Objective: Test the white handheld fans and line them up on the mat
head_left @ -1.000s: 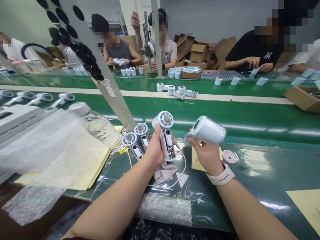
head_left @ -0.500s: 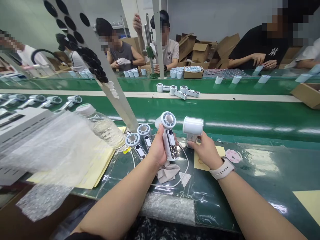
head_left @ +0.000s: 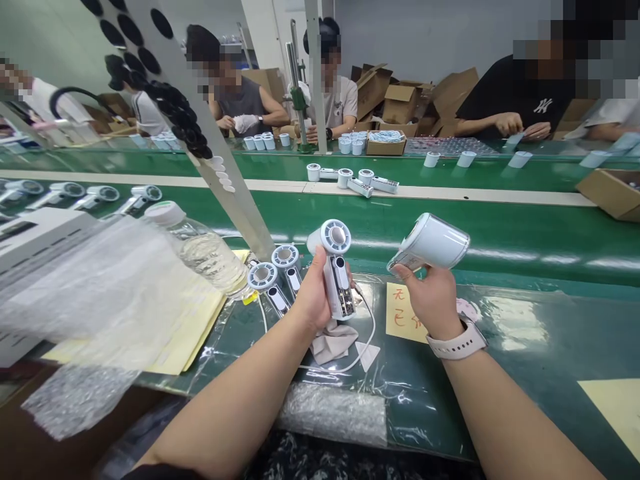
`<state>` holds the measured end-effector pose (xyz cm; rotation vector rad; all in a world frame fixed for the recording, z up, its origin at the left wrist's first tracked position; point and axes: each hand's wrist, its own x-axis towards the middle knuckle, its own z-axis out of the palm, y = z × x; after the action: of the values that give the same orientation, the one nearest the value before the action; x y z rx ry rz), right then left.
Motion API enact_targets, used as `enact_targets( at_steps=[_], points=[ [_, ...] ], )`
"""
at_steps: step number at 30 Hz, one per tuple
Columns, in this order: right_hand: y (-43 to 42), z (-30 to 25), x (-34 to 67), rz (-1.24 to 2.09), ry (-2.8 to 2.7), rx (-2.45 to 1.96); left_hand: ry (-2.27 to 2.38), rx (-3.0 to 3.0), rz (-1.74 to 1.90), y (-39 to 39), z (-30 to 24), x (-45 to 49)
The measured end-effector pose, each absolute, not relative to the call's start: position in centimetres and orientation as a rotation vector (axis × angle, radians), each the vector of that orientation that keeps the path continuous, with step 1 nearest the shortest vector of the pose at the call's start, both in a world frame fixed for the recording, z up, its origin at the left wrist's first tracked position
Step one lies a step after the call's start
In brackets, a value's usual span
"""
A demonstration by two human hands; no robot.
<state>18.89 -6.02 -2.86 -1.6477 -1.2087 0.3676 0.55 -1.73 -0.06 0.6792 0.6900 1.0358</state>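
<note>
My left hand [head_left: 316,293] is closed around the handle of a pale blue handheld fan [head_left: 336,239]. Its round grille faces me, and circuitry shows through the handle's front. A white cable [head_left: 373,313] runs to that handle's side. My right hand [head_left: 434,299] grips a second handheld fan [head_left: 440,241], raised over the bench and tilted, its head pointing right; fingers hide part of the handle. Two more handheld fans lie left of my left hand, a nearer one [head_left: 263,275] and a farther one [head_left: 285,256]. A crumpled cloth [head_left: 333,341] lies under my left hand.
A slanted metal post [head_left: 240,200] rises beside a plastic bottle [head_left: 200,250]. Bubble wrap [head_left: 335,413] lies at the bench's front edge. Yellow paper [head_left: 400,313] is near my right wrist. Beyond the green conveyor [head_left: 240,210], several people work; more fans [head_left: 357,183] lie on its pale strip.
My right hand has lifted its fan up and to the right, tipping it from upright to slanted. More of the yellow paper shows. My left hand keeps its fan nearly still.
</note>
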Motion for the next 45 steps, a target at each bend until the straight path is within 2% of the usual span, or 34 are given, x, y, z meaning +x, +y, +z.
enact_targets(
  at_steps=[16,22,29,37,42,45],
  points=[
    [-5.8,-2.7,18.8,0.561,-1.163,-1.568,0.733,0.693,0.992,-1.8,-0.1,0.6],
    [-5.9,-3.1,18.6,1.293,-0.985,-1.249,0.704,0.697,0.982,-1.9,0.0,0.5],
    [-4.6,-4.2,20.8,1.0,-0.802,-1.248,0.694,0.684,1.027,-1.8,0.0,0.5],
    [-5.4,-4.2,18.8,1.283,-0.823,-1.218,0.698,0.679,0.98,-1.9,0.2,0.6],
    [-4.5,-5.0,19.3,1.032,-0.744,-1.23,0.699,0.655,1.041,-1.7,0.2,0.4],
    [-4.5,-4.4,19.7,1.001,-0.715,-1.13,0.688,0.662,1.023,-1.8,0.0,0.4]
  ],
)
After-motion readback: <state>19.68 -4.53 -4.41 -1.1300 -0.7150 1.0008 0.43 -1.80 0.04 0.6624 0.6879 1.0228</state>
